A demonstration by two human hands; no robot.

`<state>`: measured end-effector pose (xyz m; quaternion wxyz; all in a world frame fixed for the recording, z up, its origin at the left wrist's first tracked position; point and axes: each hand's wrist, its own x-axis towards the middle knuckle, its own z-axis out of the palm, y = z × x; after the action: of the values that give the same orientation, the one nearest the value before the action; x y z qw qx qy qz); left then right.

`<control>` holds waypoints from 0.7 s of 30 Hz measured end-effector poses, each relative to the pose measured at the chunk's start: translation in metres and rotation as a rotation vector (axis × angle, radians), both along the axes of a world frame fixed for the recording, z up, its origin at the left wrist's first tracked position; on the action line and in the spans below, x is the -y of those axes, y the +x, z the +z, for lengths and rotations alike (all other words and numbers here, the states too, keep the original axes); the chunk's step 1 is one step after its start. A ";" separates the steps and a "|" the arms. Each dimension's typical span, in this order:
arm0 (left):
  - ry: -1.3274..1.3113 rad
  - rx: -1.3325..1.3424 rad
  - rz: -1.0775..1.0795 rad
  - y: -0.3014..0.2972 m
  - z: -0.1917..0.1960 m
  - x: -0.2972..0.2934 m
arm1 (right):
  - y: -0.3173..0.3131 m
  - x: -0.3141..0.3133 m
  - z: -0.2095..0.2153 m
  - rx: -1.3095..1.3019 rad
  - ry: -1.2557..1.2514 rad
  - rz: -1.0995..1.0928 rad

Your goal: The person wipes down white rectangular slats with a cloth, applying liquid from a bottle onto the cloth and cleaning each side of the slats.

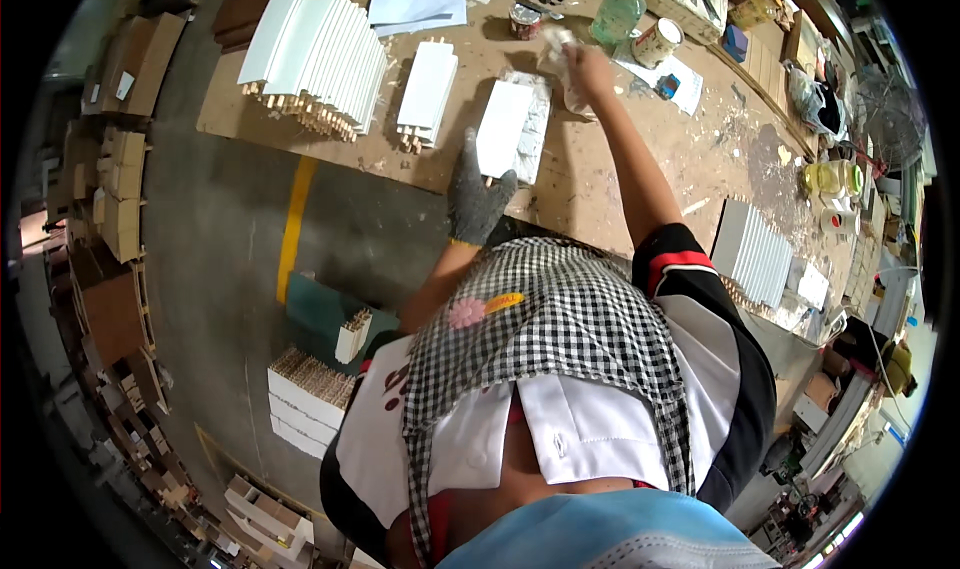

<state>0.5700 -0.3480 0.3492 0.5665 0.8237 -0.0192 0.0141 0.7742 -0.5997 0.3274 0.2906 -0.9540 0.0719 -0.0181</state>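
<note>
My left hand (pixel 478 194), in a dark grey knitted glove, grips the near left end of a white board (pixel 505 119) with wooden dowels at its end. The board rests on a white block-like support (pixel 534 129) that shows along its right side. My bare right hand (pixel 590 69) reaches across the table, closed on a crumpled whitish rag (pixel 560 47). Close to that hand are a small open tin (pixel 524 19), a green-capped clear bottle (pixel 620 11) and a white tub (pixel 657 43). The fingertips of my right hand are partly hidden.
On the brown worktable (pixel 690 159), a large stack of white dowelled boards (pixel 315 54) stands at the far left, with a smaller stack (pixel 427 89) beside it. More boards (pixel 752 254) stand at the right. Papers (pixel 417 9) lie at the back. White panels (pixel 305 404) are piled on the floor.
</note>
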 end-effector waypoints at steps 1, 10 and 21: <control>-0.184 -0.044 0.017 -0.002 0.007 -0.001 | 0.000 0.008 0.003 0.178 0.005 -0.142; -1.778 -0.594 -0.039 0.010 -0.098 -0.007 | -0.167 -0.115 0.072 0.398 -0.166 1.019; -1.526 -0.924 0.482 0.010 0.039 -0.011 | -0.046 -0.079 0.053 0.237 0.246 0.415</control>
<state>0.5801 -0.3367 0.3878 0.8890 0.1326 0.3951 -0.1897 0.7285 -0.5209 0.3801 0.4081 -0.8971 -0.1580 -0.0611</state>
